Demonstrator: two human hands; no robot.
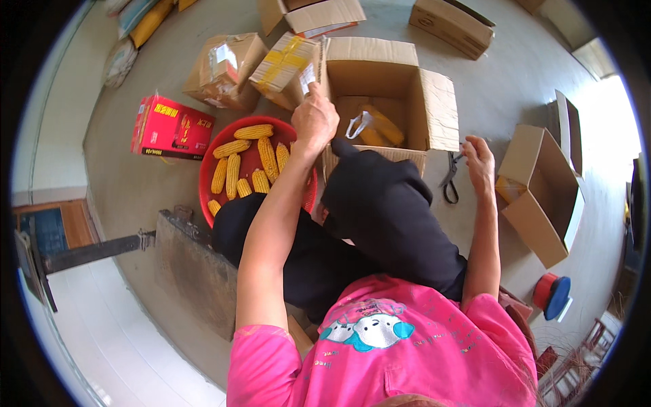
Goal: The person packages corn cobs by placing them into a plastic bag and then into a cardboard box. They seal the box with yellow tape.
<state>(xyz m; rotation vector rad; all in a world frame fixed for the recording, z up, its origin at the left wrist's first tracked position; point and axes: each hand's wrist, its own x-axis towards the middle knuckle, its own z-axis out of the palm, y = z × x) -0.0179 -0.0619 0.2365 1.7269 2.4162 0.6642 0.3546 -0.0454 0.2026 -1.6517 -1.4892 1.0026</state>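
Note:
My left hand is at the left side flap of a large open cardboard box, its fingers at the flap's edge; whether it grips the flap I cannot tell. Beyond the box's right flap is my right hand, fingers curled, just above scissors with dark handles on the floor. Whether it holds anything is unclear. Inside the box lie yellow corn cobs and a white strap or plastic piece. A red plastic basket of corn cobs stands left of my legs.
A red printed carton and two closed cardboard boxes stand at the left. An open carton lies at the right, near a red and blue round object. More boxes are at the back; sacks lie upper left.

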